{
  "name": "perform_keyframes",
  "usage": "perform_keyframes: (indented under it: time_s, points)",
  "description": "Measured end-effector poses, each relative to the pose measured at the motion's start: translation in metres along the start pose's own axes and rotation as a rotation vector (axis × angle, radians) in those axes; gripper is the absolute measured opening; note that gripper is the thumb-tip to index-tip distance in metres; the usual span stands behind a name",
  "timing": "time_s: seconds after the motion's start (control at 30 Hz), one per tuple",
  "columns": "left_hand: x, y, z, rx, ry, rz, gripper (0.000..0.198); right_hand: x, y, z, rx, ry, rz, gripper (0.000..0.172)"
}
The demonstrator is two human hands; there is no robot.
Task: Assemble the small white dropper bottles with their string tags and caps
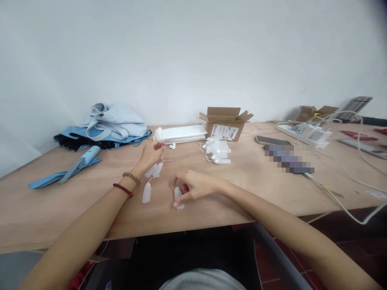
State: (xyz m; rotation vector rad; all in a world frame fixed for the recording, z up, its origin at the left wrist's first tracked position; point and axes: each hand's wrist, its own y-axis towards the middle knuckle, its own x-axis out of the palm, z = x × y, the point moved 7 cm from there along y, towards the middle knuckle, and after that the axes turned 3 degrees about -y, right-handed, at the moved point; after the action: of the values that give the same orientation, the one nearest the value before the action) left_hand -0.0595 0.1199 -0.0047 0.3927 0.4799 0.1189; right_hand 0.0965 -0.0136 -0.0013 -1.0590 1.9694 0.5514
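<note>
My right hand point(195, 186) holds a small translucent plastic bottle point(178, 196) near the table's front, thumb on its lower end and fingers around it. My left hand point(152, 151) is farther back, fingers loosely curled and slightly apart, beside some tiny white pieces point(172, 146). I see nothing in its fingers. Below it lie a single bottle point(146, 193) with a string and a few more bottles point(156, 170) close together. To the right is a pile of similar bottles point(220, 150) with white tops and strings.
Behind the hands are a white flat stack point(183, 133) and an open cardboard box point(225, 124). Blue cloth point(117, 123) and a folded blue item point(75, 167) lie left. Phones point(272, 140), a power strip point(305, 135) and loose cables point(341, 203) occupy the right.
</note>
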Motion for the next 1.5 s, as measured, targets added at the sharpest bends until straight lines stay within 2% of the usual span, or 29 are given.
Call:
perform_keyframes:
  time_s: [0.27,0.47,0.6,0.8,0.9,1.07,1.17,1.4,1.5]
  points:
    - [0.0,-0.002,0.004,-0.007,-0.071,-0.003,0.023,-0.006,-0.001,-0.005,-0.031,-0.043,0.001,0.027]
    - [0.01,-0.018,0.028,-0.036,-0.149,-0.082,0.025,-0.006,-0.001,0.002,0.018,0.068,-0.025,0.014]
    - [0.021,-0.029,0.044,-0.021,-0.239,-0.174,0.03,-0.014,0.0,0.012,0.072,-0.026,0.074,0.009]
    - [0.029,-0.038,0.056,-0.049,-0.317,-0.295,0.029,-0.022,0.005,0.027,0.024,-0.205,0.196,0.007]
    - [0.036,-0.043,0.053,-0.121,-0.307,-0.392,0.031,-0.025,0.006,0.039,0.049,-0.273,0.248,0.009]
    - [0.049,-0.048,0.035,-0.214,-0.176,-0.502,0.029,-0.029,0.008,0.056,0.101,-0.363,0.281,0.014]
    - [0.052,-0.049,0.027,-0.239,-0.15,-0.509,0.03,-0.031,0.008,0.062,0.128,-0.384,0.3,0.018]
    - [0.053,-0.055,0.028,-0.302,-0.138,-0.5,0.028,-0.027,0.009,0.06,0.172,-0.541,0.264,0.016]
    - [0.054,-0.056,0.027,-0.325,-0.188,-0.48,0.025,-0.029,0.008,0.057,0.168,-0.584,0.295,0.016]
